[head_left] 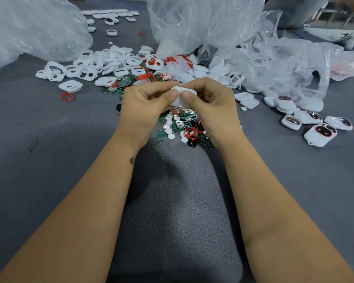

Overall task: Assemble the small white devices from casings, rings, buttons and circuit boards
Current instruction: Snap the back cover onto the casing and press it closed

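Both hands meet at the centre of the head view. Left hand [146,105] and right hand [211,103] each pinch one white casing [183,97] between thumb and curled fingers, thumbs pressing its near face. It sits above a pile of green boards [178,125], white buttons [169,130] and red rings [191,133] at 6 o'clock from the casing.

Loose casing halves [86,70] spread at 10 o'clock. Finished devices [319,133] lie at 3 o'clock. Clear bags [202,23] stand at 12 o'clock on the grey worktop [49,129].

By its look, the casing is light, stiff, smooth plastic, likely slippery. Holding it by the opposite edges seems safest, squeezing evenly so the halves snap without cracking. What is inside it cannot be seen.
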Demonstrator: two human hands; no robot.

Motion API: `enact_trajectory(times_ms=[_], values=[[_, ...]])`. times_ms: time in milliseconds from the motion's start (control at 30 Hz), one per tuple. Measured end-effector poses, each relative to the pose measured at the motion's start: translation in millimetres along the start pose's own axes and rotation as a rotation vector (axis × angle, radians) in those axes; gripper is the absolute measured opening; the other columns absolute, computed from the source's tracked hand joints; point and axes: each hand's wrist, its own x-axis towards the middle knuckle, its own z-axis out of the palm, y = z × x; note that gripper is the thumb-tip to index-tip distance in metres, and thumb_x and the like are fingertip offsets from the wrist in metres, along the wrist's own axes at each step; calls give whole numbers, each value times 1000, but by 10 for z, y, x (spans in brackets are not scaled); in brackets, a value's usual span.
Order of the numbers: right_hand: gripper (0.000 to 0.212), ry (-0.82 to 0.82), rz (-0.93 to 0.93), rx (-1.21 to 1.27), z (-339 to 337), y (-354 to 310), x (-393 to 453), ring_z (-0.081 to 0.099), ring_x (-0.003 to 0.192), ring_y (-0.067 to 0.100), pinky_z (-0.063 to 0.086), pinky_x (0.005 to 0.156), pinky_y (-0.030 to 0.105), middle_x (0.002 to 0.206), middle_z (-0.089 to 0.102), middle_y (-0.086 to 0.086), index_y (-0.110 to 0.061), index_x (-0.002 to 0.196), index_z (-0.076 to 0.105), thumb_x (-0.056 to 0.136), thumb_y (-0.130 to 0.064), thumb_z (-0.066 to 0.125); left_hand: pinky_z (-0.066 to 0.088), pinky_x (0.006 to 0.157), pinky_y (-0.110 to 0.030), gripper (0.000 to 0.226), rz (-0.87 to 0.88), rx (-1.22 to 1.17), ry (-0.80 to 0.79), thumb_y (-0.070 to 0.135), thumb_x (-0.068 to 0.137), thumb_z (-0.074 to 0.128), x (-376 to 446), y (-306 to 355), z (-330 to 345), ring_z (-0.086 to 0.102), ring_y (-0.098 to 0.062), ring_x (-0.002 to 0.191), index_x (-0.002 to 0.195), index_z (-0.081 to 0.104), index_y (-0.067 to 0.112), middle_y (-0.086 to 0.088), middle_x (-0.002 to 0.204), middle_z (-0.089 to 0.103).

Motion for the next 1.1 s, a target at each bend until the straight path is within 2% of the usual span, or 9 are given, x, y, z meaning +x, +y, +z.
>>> enact_trajectory(times_ms=[200, 367, 533, 600, 667, 767, 833, 967, 1100], values=[[23, 28, -39, -46, 33, -10, 1, 59, 70, 12, 49, 67, 25, 73, 67, 0, -22, 77, 67, 83, 0, 70, 56, 89, -43, 25, 19, 16, 40, 0, 89, 64, 2, -17, 19, 69, -35, 97, 114, 66, -1, -19, 101, 71], [17, 37, -47, -97, 34, -1, 17, 58, 68, 7, 47, 66, 22, 72, 66, -3, -18, 78, 68, 83, -2, 70, 58, 84, -38, 26, -31, -54, 66, -2, 90, 62, 8, -42, 46, 70, -32, 95, 115, 65, -7, -16, 96, 71], [12, 71, -33, 45, 26, 4, 30, 62, 83, 21, 53, 82, 39, 87, 68, 14, -4, 90, 67, 84, 6, 65, 55, 88, -30, 29, -50, -116, 20, 1, 91, 62, 16, -36, 84, 68, -23, 103, 120, 63, 1, -12, 106, 72], [15, 56, -28, 96, 6, -10, 29, 63, 87, 20, 54, 85, 37, 90, 68, 13, -4, 93, 66, 84, 7, 65, 52, 92, -30, 36, -6, -112, -7, -4, 89, 62, 13, -32, 78, 67, -25, 108, 124, 59, -1, -14, 111, 70], [18, 30, -20, 107, -1, -17, 27, 64, 90, 19, 54, 85, 34, 92, 69, 9, -7, 97, 67, 83, 6, 68, 52, 96, -37, 38, 32, -71, -8, -5, 86, 65, 0, -25, 63, 66, -29, 110, 124, 59, -6, -19, 114, 68], [17, 31, -18, 37, 15, -5, 13, 66, 99, 31, 53, 93, 49, 99, 71, 15, -9, 97, 70, 83, 0, 71, 52, 97, -47, 36, 73, 30, -2, -4, 84, 69, -12, -20, 48, 67, -33, 108, 119, 62, -10, -22, 113, 68], [11, 56, -26, 5, 14, -4, 3, 67, 99, 33, 52, 92, 52, 98, 72, 16, -9, 93, 72, 84, -3, 71, 52, 97, -48, 35, 57, 15, -13, -5, 85, 67, -27, -10, 44, 66, -34, 108, 119, 62, -8, -21, 112, 69], [7, 87, -22, -23, 40, -9, -5, 68, 95, 28, 54, 90, 45, 92, 73, 11, -10, 89, 72, 85, -4, 71, 51, 98, -51, 28, -12, -66, -11, -4, 90, 60, -32, -2, 47, 65, -39, 104, 118, 62, -5, -23, 106, 68], [8, 154, -3, -49, 101, 23, -9, 66, 84, 17, 54, 82, 34, 83, 71, 6, -11, 85, 72, 85, -3, 70, 50, 93, -54, 15, -27, -44, -10, -2, 92, 58, -9, -19, 82, 62, -35, 93, 104, 66, 0, -27, 100, 67]])
